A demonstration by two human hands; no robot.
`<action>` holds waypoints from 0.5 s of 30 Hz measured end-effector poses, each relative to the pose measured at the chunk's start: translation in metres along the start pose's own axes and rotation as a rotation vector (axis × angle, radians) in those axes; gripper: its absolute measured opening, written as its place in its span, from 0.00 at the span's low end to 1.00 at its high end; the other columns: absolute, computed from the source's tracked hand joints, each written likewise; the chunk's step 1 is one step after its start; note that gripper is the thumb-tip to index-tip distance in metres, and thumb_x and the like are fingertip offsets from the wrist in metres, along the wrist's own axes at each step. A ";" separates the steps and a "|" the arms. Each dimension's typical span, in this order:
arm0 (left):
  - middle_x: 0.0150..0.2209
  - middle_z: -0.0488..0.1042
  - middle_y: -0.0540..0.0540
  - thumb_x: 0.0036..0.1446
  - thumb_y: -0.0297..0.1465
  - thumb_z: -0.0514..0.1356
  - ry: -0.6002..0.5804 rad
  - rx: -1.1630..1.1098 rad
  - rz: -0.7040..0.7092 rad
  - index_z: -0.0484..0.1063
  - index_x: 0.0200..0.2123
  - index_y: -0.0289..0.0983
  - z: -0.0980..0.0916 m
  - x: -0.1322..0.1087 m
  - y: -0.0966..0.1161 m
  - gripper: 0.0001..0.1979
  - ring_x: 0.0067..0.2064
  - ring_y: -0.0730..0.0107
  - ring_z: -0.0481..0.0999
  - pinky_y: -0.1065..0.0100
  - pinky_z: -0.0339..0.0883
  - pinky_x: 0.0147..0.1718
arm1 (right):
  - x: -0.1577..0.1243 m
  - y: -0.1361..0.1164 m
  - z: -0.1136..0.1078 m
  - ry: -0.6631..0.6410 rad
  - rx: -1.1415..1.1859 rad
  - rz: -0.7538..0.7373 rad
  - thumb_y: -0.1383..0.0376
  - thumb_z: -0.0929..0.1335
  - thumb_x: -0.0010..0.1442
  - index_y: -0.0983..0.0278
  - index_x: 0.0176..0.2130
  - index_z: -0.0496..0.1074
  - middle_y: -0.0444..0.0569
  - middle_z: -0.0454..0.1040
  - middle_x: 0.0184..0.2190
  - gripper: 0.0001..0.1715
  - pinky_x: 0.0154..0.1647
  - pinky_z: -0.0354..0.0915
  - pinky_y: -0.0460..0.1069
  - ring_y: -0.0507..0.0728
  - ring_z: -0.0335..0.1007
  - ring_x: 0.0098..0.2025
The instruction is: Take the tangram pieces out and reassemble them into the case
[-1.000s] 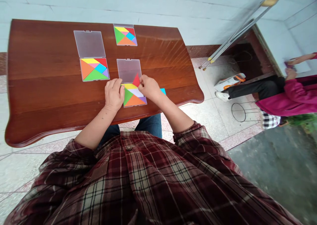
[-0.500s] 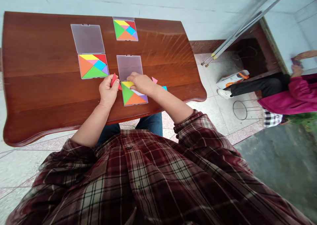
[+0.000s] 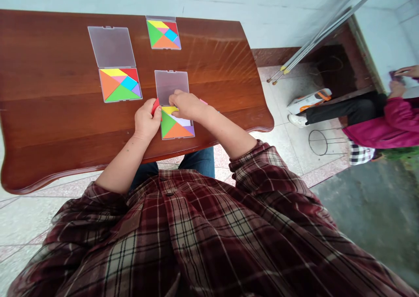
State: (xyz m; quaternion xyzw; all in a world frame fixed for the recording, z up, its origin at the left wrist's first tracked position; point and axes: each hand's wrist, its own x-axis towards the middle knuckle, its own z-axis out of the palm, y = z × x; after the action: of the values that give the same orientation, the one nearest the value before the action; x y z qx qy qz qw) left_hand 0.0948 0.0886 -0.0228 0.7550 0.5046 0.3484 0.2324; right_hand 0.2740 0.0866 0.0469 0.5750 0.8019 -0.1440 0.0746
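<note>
My left hand [image 3: 147, 120] is closed around a red tangram piece [image 3: 155, 105], just left of the nearest tangram case. That case's clear lid [image 3: 166, 84] lies folded open toward the wall. In its tray are a green triangle [image 3: 167, 123], an orange triangle [image 3: 177, 132], a small purple triangle [image 3: 189, 129] and a yellow tangram piece [image 3: 166, 110]. My right hand [image 3: 186, 105] reaches over the tray with curled fingers, thumb and fingertips at the yellow piece. A pale gap shows beside it, partly under my hand. A pink piece [image 3: 203, 101] peeks out behind my right wrist.
Two filled tangram cases lie on the wooden table [image 3: 59, 127]: one at left [image 3: 121, 100] with its lid open, one [image 3: 165, 48] near the wall. Crutches [image 3: 307, 48] lean at right. Beyond them are a box [image 3: 310, 101], a wire frame [image 3: 318, 142] and a seated person [image 3: 369, 122].
My left hand has moved slightly right with the red piece, closer to the tray's edge. My right hand stays over the yellow piece, and the view has shifted a little.
</note>
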 end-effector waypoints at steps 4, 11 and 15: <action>0.39 0.77 0.46 0.62 0.41 0.52 0.001 -0.001 -0.005 0.71 0.44 0.39 0.001 0.000 -0.001 0.15 0.42 0.62 0.75 0.62 0.68 0.45 | -0.002 -0.003 0.000 0.005 -0.008 -0.047 0.69 0.64 0.60 0.66 0.49 0.68 0.54 0.68 0.50 0.16 0.42 0.59 0.51 0.58 0.67 0.45; 0.39 0.77 0.45 0.62 0.42 0.52 -0.003 0.021 -0.026 0.71 0.44 0.39 -0.001 -0.001 0.002 0.16 0.42 0.61 0.76 0.60 0.68 0.46 | -0.001 -0.007 0.001 -0.002 -0.050 -0.016 0.69 0.63 0.62 0.66 0.50 0.70 0.55 0.71 0.49 0.16 0.42 0.61 0.51 0.59 0.69 0.44; 0.39 0.77 0.46 0.62 0.42 0.52 0.013 0.024 -0.017 0.72 0.44 0.40 -0.001 -0.001 0.003 0.15 0.43 0.61 0.76 0.61 0.68 0.46 | -0.006 -0.015 -0.001 0.010 -0.088 0.049 0.69 0.61 0.64 0.67 0.50 0.70 0.57 0.73 0.48 0.16 0.42 0.62 0.52 0.60 0.70 0.45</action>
State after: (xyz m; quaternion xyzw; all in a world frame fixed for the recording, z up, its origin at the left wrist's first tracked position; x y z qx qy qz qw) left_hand 0.0956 0.0865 -0.0202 0.7512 0.5165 0.3451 0.2231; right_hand 0.2613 0.0773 0.0519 0.5914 0.7935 -0.1039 0.0991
